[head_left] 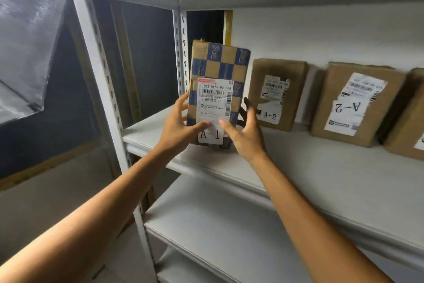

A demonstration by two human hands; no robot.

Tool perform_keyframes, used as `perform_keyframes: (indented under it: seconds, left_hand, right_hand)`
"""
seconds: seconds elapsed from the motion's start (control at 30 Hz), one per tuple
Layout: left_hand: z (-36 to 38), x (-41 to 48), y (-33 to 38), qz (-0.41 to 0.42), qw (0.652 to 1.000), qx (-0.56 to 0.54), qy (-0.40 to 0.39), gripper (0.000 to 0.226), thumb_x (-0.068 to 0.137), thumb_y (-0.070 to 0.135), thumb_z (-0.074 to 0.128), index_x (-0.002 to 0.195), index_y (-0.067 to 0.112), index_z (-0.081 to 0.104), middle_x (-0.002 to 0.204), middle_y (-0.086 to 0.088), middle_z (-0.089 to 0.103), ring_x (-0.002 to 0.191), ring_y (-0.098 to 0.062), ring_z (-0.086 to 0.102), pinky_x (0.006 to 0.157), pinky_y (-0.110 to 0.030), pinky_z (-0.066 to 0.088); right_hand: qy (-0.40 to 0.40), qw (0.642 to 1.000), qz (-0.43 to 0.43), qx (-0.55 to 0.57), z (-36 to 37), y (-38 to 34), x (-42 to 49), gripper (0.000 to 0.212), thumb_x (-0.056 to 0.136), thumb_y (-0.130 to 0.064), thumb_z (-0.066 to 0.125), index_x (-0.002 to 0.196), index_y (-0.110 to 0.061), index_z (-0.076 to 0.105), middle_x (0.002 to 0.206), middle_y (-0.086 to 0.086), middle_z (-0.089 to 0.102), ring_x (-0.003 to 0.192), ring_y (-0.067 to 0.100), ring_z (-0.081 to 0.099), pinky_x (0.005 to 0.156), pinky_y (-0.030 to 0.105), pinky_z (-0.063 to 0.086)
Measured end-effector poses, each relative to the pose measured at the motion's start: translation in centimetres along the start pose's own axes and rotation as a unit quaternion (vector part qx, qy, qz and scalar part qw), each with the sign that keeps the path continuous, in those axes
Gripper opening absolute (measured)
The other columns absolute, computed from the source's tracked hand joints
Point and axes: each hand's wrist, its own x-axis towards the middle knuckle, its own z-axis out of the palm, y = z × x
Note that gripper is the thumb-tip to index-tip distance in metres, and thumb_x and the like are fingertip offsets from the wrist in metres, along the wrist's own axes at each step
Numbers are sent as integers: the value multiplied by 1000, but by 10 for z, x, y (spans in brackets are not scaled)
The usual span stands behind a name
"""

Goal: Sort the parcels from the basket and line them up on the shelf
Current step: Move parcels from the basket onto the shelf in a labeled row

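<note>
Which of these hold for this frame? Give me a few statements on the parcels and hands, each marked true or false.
1. Both hands hold the A-1 parcel. True: the left hand and right hand grip its sides, thumbs on its front.
2. The A-1 parcel is plain brown. False: it has blue and brown checks.
3. The A-1 parcel is left of the left A-2 parcel on the shelf. True.
4. The right A-2 parcel has its A-2 label upright. False: that label is upside down.
</note>
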Motion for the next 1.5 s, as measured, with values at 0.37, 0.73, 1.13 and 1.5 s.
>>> perform_keyframes:
  seconds: [0.37,0.73,1.13,1.5]
  left_hand:
    - [5,128,-76,-48,995,-35,-80,73,80,6,73,141,17,34,127,-5,57,110,-19,60,87,-36,57]
    - [35,208,-108,-6,989,-27,-145,71,82,8,72,139,13,30,135,-8,54,121,-23,55,97,-44,50]
    - [26,212,-117,-13,982,-27,-189,66,84,10,70,138,14,32,136,-6,52,123,-21,53,97,-39,48]
    - [8,137,-84,12,983,94,-156,50,93,14,58,138,13,38,138,-9,49,126,-27,47,101,-37,41]
  right_hand:
    - [87,983,62,-152,44,35,94,36,85,-17,72,119,-14,61,112,1,68,92,12,62,55,-3,37]
    - [161,952,148,-213,75,64,139,47,90,-9,64,131,-5,42,134,7,59,118,22,59,72,1,37]
    - [92,963,191,-168,70,60,144,62,95,-13,58,148,-9,27,144,0,49,129,14,47,85,8,33]
    - [5,974,134,-185,39,17,70,50,95,-17,60,142,-14,44,134,-5,50,129,10,44,85,8,33]
